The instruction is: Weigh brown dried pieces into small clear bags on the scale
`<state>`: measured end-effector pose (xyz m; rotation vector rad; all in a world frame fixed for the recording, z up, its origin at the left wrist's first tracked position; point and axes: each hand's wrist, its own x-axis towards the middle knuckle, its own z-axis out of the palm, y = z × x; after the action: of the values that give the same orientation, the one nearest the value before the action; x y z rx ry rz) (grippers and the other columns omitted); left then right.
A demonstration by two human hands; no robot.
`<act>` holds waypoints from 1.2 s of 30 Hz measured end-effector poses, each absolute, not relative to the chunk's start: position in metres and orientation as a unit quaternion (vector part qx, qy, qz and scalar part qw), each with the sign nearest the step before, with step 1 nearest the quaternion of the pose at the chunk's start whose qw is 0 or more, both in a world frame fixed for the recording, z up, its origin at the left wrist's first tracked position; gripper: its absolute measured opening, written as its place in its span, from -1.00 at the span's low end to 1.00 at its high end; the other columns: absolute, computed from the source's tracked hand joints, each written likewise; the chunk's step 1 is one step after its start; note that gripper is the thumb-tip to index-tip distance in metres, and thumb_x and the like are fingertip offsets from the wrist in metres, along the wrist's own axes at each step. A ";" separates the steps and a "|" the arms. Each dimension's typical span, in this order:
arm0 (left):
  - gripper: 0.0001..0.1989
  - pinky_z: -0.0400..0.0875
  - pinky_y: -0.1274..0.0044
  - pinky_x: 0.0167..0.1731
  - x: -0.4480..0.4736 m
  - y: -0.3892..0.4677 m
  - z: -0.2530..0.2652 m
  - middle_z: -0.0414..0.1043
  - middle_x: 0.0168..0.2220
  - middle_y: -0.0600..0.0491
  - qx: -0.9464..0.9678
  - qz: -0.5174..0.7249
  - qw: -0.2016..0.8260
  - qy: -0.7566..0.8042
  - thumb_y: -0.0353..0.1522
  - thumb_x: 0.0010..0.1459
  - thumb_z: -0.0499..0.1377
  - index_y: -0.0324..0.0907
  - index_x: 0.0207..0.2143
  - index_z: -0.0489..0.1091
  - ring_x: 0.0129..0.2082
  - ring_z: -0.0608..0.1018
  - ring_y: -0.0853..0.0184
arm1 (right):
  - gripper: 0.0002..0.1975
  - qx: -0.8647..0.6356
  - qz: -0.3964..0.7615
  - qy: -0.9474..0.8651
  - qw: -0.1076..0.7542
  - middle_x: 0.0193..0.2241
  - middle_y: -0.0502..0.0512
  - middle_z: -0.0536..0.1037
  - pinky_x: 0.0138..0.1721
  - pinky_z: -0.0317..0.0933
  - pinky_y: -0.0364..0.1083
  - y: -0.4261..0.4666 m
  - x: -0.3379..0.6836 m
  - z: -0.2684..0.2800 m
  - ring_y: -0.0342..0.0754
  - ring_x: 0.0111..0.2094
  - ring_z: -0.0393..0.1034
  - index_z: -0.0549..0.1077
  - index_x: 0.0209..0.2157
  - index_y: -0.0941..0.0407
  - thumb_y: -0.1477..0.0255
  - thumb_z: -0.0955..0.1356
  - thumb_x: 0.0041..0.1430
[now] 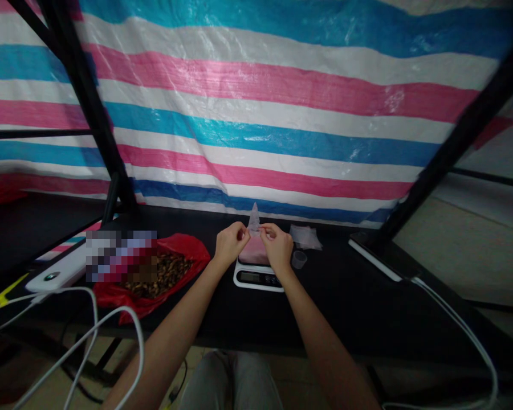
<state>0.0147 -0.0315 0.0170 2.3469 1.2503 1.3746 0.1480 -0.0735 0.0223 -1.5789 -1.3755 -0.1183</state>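
Between my hands, a small clear plastic bag (255,218) stands up with its pointed top above my fingers. My left hand (231,244) pinches its left side, and my right hand (277,242) pinches the right side. Both hands are above a white digital scale (244,283) with a dark display panel. A pinkish surface (253,250) shows on the scale beneath the bag; whether it is the platform or something lying there, I cannot tell. The bag's lower part is partly hidden by my fingers.
Left of the scale, a red plastic bag (196,248) lies open around many small brown pieces (171,273). Clear bags (306,237) and a small clear cup (299,259) are at right. A white power strip (62,273), loose white cables (139,330) and a phone-like device (374,257) flank the workspace.
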 end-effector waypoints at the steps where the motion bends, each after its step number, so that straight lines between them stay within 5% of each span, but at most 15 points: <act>1: -0.88 0.06 0.62 -0.55 0.015 -0.032 0.017 0.22 -0.61 0.17 0.777 0.459 0.076 0.425 -0.31 0.03 0.05 -0.16 -0.50 0.27 -0.61 0.30 0.46 | -0.84 -0.645 -0.050 -0.579 0.496 -0.45 -0.03 0.56 -0.37 0.20 -0.15 -0.075 0.146 0.023 -0.06 -0.40 0.43 0.46 -0.35 0.00 0.35 0.26 0.05; 9: -0.91 0.12 0.62 -0.53 0.019 -0.033 0.008 0.25 -0.58 0.15 0.787 0.470 0.079 0.393 -0.36 0.07 0.02 -0.16 -0.35 0.25 -0.60 0.34 0.43 | -0.86 -0.625 -0.060 -0.626 0.462 -0.48 -0.05 0.55 -0.39 0.18 -0.16 -0.081 0.138 0.025 -0.07 -0.43 0.42 0.44 -0.39 -0.01 0.28 0.27 0.06; 13: -0.93 0.17 0.57 -0.46 0.017 -0.030 0.001 0.27 -0.59 0.11 0.762 0.510 0.001 0.400 -0.41 0.03 0.01 -0.19 -0.40 0.27 -0.55 0.36 0.39 | -0.88 -0.621 -0.026 -0.574 0.533 -0.43 -0.03 0.54 -0.45 0.20 -0.16 -0.076 0.143 0.025 -0.12 -0.53 0.40 0.40 -0.36 0.04 0.34 0.28 0.04; 20: -0.66 0.07 0.32 -0.02 0.011 -0.035 0.012 0.32 -0.08 -0.09 0.829 0.471 -0.078 0.291 -0.48 -0.06 0.02 -0.21 -0.16 0.25 -0.05 0.32 0.20 | -0.90 -0.572 0.094 -0.574 0.578 -0.50 -0.03 0.53 -0.45 0.27 -0.16 -0.063 0.149 0.017 -0.11 -0.54 0.42 0.42 -0.46 0.08 0.37 0.31 -0.03; 24: -0.54 -0.10 0.31 0.11 0.011 -0.037 0.022 0.28 -0.02 -0.07 0.884 0.398 -0.057 0.239 -0.35 0.00 0.02 -0.24 0.00 0.15 0.03 0.26 0.21 | -0.86 -0.552 0.154 -0.570 0.588 -0.53 0.00 0.54 -0.44 0.30 -0.15 -0.059 0.156 0.015 -0.08 -0.52 0.44 0.46 -0.47 0.09 0.33 0.33 -0.05; 30: -0.35 -0.05 0.30 0.10 0.012 -0.033 0.022 0.32 -0.09 -0.10 0.885 0.368 -0.105 0.266 -0.14 0.04 0.04 -0.29 0.13 0.04 -0.04 0.31 0.20 | -0.82 -0.518 0.206 -0.570 0.603 -0.45 0.05 0.56 -0.38 0.32 -0.12 -0.051 0.161 0.009 -0.04 -0.41 0.46 0.49 -0.42 0.12 0.33 0.32 -0.05; 36: -0.36 0.10 0.35 0.01 0.010 -0.029 0.017 0.34 -0.12 -0.09 0.871 0.375 -0.141 0.283 -0.09 0.07 0.01 -0.27 0.12 0.08 -0.07 0.32 0.17 | -0.81 -0.591 0.078 -0.580 0.555 -0.37 -0.01 0.54 -0.38 0.25 -0.16 -0.065 0.156 0.021 -0.12 -0.45 0.41 0.43 -0.31 0.06 0.31 0.27 0.04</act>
<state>0.0096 -0.0287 0.0168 3.0153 0.9797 1.2966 0.1557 -0.0648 0.0214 -1.3958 -1.3696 0.1836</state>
